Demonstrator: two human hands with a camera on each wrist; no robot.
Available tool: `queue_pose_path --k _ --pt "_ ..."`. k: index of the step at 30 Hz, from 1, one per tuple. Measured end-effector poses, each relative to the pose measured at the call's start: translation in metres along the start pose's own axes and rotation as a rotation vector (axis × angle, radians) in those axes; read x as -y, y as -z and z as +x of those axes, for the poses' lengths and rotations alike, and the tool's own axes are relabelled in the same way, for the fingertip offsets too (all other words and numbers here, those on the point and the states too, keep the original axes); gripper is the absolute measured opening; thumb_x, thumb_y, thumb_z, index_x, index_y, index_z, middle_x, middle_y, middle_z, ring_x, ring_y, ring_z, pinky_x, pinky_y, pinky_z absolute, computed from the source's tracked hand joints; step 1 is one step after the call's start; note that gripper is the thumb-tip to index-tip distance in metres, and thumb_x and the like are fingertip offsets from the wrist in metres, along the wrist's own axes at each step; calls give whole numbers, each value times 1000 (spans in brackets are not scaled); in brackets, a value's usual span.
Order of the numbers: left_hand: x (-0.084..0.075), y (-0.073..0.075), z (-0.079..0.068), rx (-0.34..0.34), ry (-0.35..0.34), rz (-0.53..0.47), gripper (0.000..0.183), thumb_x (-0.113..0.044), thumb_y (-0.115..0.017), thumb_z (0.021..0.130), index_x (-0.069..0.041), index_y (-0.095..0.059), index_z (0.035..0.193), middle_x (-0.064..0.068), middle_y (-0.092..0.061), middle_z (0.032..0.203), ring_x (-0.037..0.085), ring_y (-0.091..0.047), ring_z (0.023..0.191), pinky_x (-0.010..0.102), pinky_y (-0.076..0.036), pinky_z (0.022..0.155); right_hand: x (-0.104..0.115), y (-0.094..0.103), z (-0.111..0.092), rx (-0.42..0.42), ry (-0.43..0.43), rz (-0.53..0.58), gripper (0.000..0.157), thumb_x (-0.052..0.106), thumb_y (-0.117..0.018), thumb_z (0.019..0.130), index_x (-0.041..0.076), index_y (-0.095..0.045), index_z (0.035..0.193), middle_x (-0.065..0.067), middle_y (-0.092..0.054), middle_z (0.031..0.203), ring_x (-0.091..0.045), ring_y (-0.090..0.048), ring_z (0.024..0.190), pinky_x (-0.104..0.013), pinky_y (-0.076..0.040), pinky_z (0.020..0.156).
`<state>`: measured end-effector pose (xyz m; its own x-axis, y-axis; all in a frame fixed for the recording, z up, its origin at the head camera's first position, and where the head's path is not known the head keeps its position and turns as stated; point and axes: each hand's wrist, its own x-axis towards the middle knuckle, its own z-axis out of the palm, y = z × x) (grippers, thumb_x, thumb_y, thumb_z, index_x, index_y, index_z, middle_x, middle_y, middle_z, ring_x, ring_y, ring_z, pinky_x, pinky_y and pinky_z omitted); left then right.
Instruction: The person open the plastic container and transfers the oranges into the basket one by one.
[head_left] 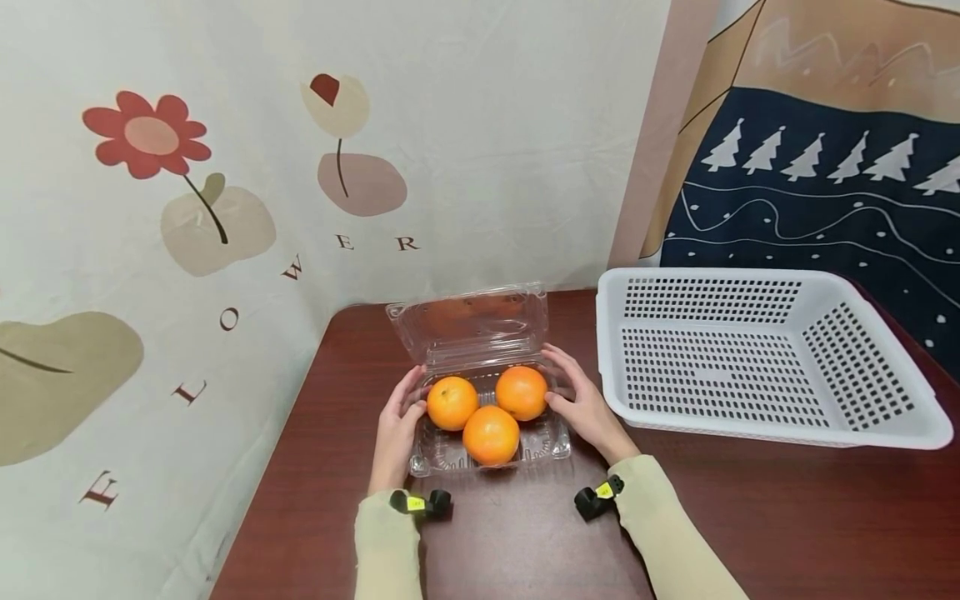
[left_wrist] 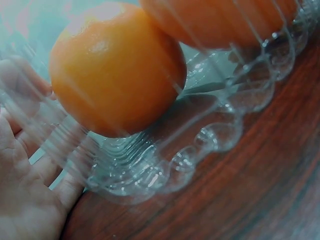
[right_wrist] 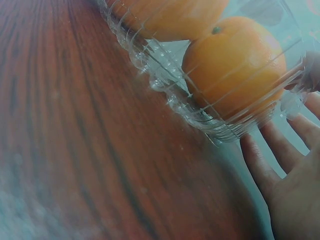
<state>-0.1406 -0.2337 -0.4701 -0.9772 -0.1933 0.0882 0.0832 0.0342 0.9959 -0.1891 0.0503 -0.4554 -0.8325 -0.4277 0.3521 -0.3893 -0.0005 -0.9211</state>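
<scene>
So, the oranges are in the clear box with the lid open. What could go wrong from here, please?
The three oranges sit loose in the open plastic box, so they might roll if it tilts.
The hands are at opposite sides of the box; squeezing could bend its thin-looking walls.
The lid stands raised behind the fruit and might be knocked if the box moves.

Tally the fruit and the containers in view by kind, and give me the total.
Oranges: 3
Clear plastic clamshell: 1
White perforated basket: 1
Total: 5
</scene>
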Motion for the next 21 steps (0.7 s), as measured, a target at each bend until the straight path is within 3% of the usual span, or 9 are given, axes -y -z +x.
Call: queue_pose_path --k 8,16,21 --pt "2 0 0 5 -4 25 50 1 -42 89 -23 -42 134 -4 -44 133 17 -47 114 21 -40 91 0 1 0 6 -7 -7 57 -3 -53 84 1 -31 136 -12 -20 145 -34 -37 122 -51 -38 89" --pt "-17 -5 -6 4 7 7 50 5 -40 88 -14 -40 134 1 -43 134 20 -46 114 20 -40 90 0 2 -1 49 7 -29 55 -2 -53 84 0 -34 135 -13 -13 147 -34 -36 122 -53 -36 90" --pt "-13 -5 -5 -2 18 25 50 3 -40 89 -17 -40 135 -1 -43 134 19 -46 114 20 -39 91 0 2 -2 56 12 -34 55 -6 -52 83 0 -35 135 -13 -13 147 -35 -37 122 -53 -36 90"
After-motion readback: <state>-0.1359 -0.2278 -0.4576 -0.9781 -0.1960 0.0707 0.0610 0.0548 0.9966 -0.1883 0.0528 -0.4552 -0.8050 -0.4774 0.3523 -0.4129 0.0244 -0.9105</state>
